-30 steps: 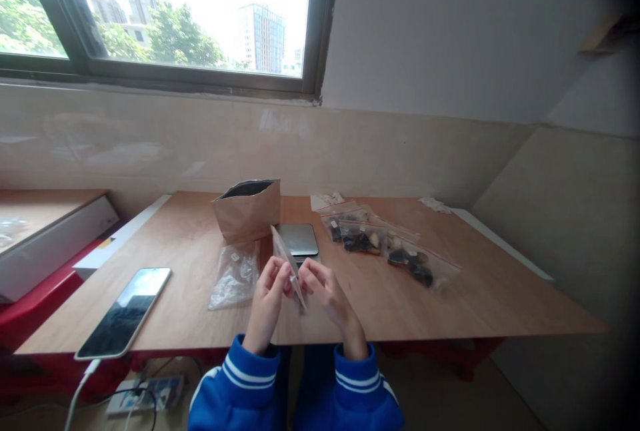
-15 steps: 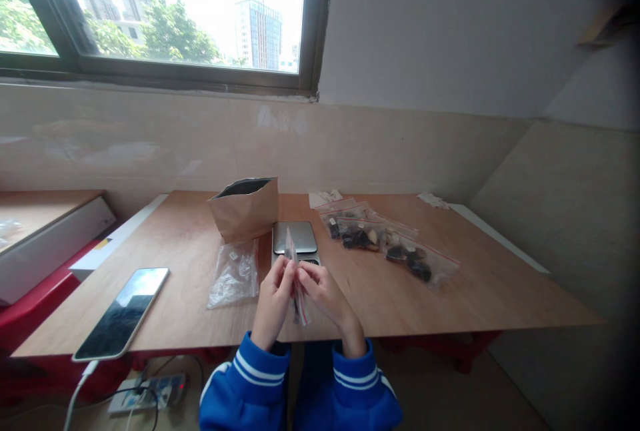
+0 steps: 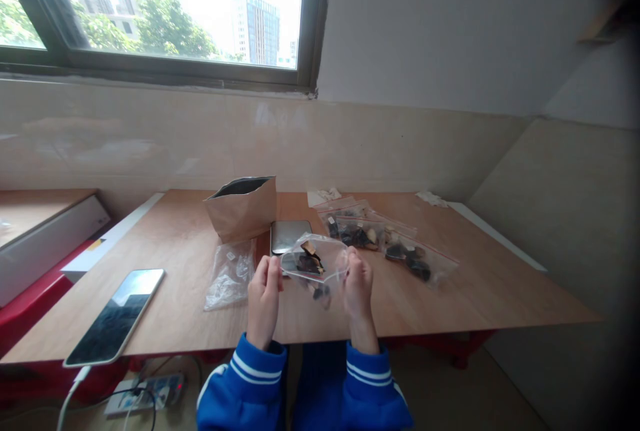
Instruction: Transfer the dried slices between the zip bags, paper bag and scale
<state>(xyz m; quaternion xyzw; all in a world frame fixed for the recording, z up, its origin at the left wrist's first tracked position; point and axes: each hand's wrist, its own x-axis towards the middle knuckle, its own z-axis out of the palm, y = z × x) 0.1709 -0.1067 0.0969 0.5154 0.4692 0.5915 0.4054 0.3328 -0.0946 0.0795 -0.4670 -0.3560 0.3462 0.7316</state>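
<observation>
Between my two hands a clear zip bag (image 3: pixel 334 259) is stretched, its mouth spread wide. Dark, pale-edged dried pieces (image 3: pixel 311 261) show inside it. My left hand (image 3: pixel 263 294) is closed on the bag's left edge. My right hand (image 3: pixel 359 284) pinches the opposite edge. Behind the bag is a small digital scale (image 3: pixel 290 232), its front part hidden. A brown stand-up paper pouch (image 3: pixel 244 211) stands with its top gaping, left of the scale. In front of the pouch lies a crumpled clear zip bag (image 3: pixel 231 277).
Several filled zip bags (image 3: pixel 407 259) of dark pieces overlap to the right on the wooden table (image 3: pixel 480 291). A phone (image 3: pixel 116 319) with a white cable lies at the left front. White crumpled tissue (image 3: pixel 433 199) is near the back edge. A power strip (image 3: pixel 145 394) sits below.
My hands have moved apart sideways, and the zip bag between them has gone from narrow and edge-on to spread at the mouth. The view has shifted slightly.
</observation>
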